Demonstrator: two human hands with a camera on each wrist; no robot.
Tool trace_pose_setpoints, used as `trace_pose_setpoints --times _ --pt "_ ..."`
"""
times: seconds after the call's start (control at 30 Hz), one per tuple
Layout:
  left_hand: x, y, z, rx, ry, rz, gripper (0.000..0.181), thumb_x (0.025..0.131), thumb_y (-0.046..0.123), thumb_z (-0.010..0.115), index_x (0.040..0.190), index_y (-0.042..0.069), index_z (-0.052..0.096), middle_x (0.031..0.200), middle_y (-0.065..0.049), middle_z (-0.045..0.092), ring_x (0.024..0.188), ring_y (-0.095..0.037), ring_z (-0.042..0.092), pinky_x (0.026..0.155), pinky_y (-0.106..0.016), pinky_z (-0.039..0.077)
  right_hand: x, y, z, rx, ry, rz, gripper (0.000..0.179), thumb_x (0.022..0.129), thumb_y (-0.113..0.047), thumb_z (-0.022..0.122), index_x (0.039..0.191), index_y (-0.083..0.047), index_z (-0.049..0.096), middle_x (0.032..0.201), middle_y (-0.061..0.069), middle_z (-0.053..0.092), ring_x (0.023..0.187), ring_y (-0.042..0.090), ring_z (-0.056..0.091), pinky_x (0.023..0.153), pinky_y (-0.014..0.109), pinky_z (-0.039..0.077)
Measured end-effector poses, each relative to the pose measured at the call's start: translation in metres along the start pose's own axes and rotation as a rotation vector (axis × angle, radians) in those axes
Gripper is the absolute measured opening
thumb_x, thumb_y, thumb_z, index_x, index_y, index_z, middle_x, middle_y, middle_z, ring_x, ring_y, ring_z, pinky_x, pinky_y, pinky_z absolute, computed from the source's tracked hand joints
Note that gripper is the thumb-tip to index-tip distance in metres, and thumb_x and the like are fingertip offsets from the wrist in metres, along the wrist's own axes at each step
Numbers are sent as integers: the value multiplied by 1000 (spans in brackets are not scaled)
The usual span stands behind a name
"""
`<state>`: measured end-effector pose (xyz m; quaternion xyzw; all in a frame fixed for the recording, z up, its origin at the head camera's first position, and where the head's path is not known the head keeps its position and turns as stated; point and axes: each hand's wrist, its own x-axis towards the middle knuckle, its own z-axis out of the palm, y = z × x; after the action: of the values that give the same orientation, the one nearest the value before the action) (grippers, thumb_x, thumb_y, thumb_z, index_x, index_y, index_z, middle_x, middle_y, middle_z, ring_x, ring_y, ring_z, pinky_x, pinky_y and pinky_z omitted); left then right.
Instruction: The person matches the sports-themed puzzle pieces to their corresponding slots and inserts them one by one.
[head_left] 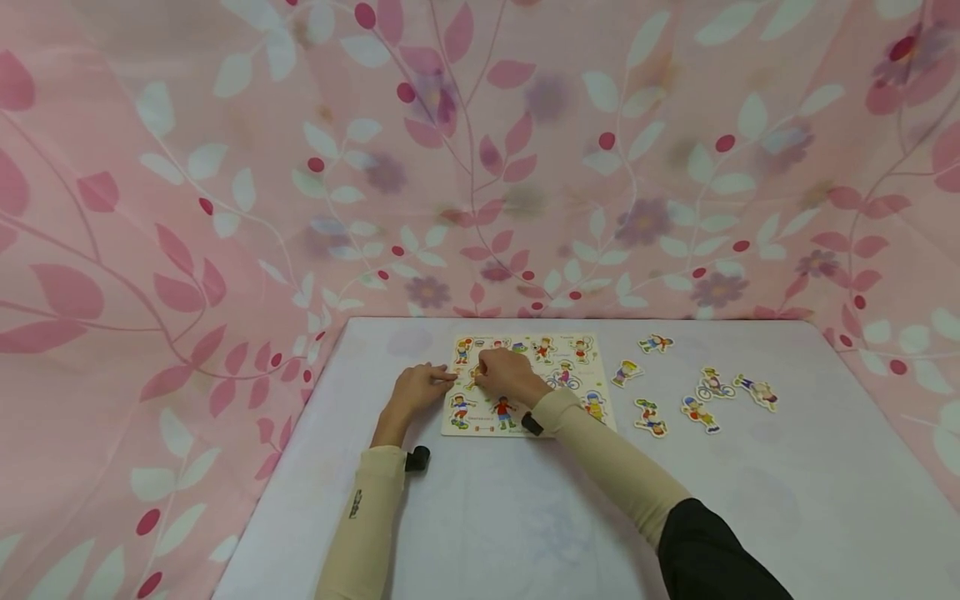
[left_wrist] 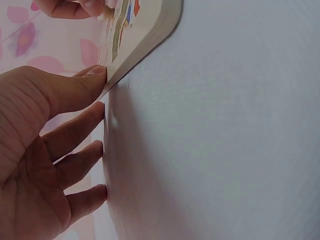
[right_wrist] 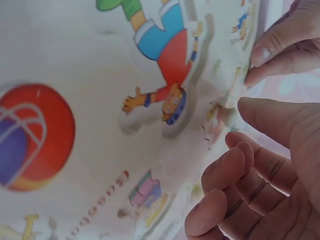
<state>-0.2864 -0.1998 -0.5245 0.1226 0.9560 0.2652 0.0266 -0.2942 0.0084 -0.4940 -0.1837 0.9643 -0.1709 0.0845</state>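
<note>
In the head view a cream puzzle board (head_left: 525, 427) with cartoon children lies flat on the white-covered table. My right hand (head_left: 510, 372) is over its left-middle part, fingers curled. Thumb and forefinger pinch a small figure-shaped puzzle piece (right_wrist: 216, 120) low over the board, blurred in the right wrist view and partly hidden by the fingers. At the board's left edge is my left hand (head_left: 420, 389). Its thumb (left_wrist: 82, 89) rests on that edge in the left wrist view, while the other fingers extend to the tabletop.
Several loose puzzle pieces lie right of the board, among them a cyclist piece (head_left: 715, 384) and a piece in blue trousers (head_left: 701, 414). A pink floral cloth (head_left: 480, 167) hangs behind the table (head_left: 510, 517).
</note>
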Motion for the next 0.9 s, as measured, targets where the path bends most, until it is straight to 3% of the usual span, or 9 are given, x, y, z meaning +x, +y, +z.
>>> trace_pose_setpoints --times 0.9 --pt "-1 0 0 7 4 -2 21 91 26 72 110 20 78 131 -5 63 133 -36 46 110 -52 34 -33 6 -39 132 169 -130 14 97 -33 64 97 -19 64 72 -6 55 57 10 52 46 26 40"
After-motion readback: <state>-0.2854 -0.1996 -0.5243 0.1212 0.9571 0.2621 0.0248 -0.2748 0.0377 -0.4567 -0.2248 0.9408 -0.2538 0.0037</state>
